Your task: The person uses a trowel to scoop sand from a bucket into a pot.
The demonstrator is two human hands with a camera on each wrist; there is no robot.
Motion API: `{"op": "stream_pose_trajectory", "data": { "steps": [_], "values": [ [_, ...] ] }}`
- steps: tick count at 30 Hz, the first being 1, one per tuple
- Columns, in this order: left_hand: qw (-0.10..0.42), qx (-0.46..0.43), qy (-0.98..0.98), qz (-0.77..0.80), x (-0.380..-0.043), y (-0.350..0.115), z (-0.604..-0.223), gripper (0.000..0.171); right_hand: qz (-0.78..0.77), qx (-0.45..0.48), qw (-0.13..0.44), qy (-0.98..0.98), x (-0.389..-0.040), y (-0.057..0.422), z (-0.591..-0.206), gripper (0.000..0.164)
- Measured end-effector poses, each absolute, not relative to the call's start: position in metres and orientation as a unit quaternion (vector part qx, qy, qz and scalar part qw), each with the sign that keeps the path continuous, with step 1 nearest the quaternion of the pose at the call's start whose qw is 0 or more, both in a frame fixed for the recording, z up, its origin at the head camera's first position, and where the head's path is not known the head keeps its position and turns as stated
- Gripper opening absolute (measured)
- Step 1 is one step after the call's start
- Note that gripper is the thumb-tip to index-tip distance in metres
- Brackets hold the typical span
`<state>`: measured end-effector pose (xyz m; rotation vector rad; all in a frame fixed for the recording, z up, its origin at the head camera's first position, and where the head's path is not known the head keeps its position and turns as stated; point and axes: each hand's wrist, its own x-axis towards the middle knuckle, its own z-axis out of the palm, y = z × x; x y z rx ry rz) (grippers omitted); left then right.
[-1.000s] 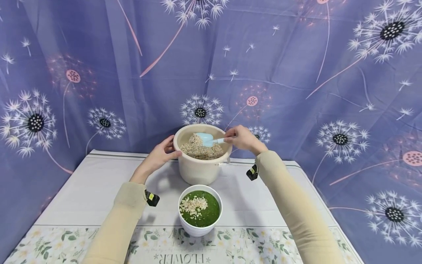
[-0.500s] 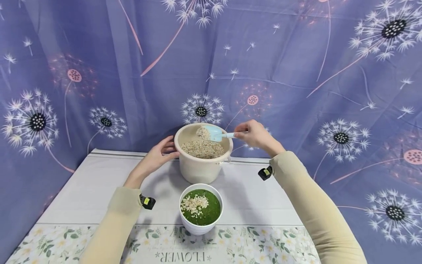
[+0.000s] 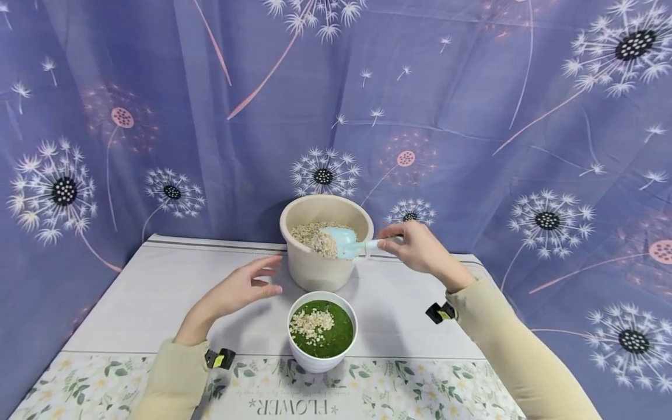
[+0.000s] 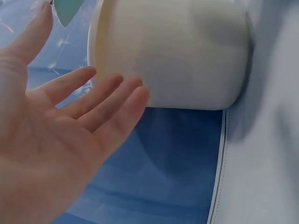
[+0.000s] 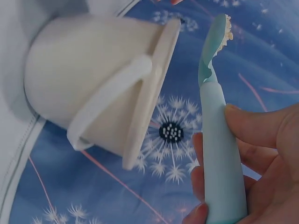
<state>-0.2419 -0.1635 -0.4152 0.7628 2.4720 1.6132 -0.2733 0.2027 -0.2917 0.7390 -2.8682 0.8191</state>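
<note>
My right hand (image 3: 417, 248) grips the handle of a light blue scoop (image 5: 219, 149), whose blade carries a heap of pale flakes (image 3: 324, 245). The scoop is over the near rim of a cream bucket (image 3: 321, 271), which holds more of the flakes. To the left of the bucket, my left hand (image 3: 238, 289) is off its wall, fingers spread and holding nothing; in the left wrist view its palm and fingers (image 4: 117, 121) show beside the bucket. In front stands a white bowl (image 3: 316, 364) of green, thick liquid (image 3: 336, 338), with flakes (image 3: 312, 324) scattered on its left part.
A white cloth (image 3: 157, 303) covers the table, with a floral printed band (image 3: 404, 391) along the front. Behind hangs a purple-blue curtain (image 3: 236, 163) with dandelions, close to the bucket. The bucket's white handle (image 5: 110, 98) hangs down its side.
The right hand has lifted the loaded scoop out of the flakes and brought it toward the bucket's near rim. The left hand has let go of the bucket and moved toward me.
</note>
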Motion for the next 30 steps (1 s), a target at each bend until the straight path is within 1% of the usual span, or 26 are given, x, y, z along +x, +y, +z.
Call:
{"op": "stream_pose_trajectory", "data": {
  "steps": [7, 15, 18, 25, 30],
  "values": [
    [0.072, 0.268, 0.814, 0.51, -0.217, -0.157, -0.424, 0.074, 0.267, 0.256, 0.049, -0.928, -0.247, 0.209, -0.319, 0.016],
    [0.097, 0.296, 0.829, 0.464, -0.206, -0.149, -0.436, 0.079, 0.27, 0.259, 0.042, -0.926, -0.227, 0.21, -0.348, 0.009],
    [0.096, 0.309, 0.835, 0.446, -0.203, -0.145, -0.436, 0.083, 0.256, 0.262, 0.043, -0.93, -0.221, 0.207, -0.355, 0.009],
    [0.09, 0.312, 0.843, 0.429, -0.202, -0.135, -0.438, 0.093, 0.237, 0.27, 0.018, -0.933, -0.215, 0.206, -0.367, 0.007],
    [0.085, 0.318, 0.843, 0.426, -0.203, -0.134, -0.436, 0.096, 0.203, 0.295, 0.038, -0.933, -0.215, 0.203, -0.369, 0.007]
  ]
}}
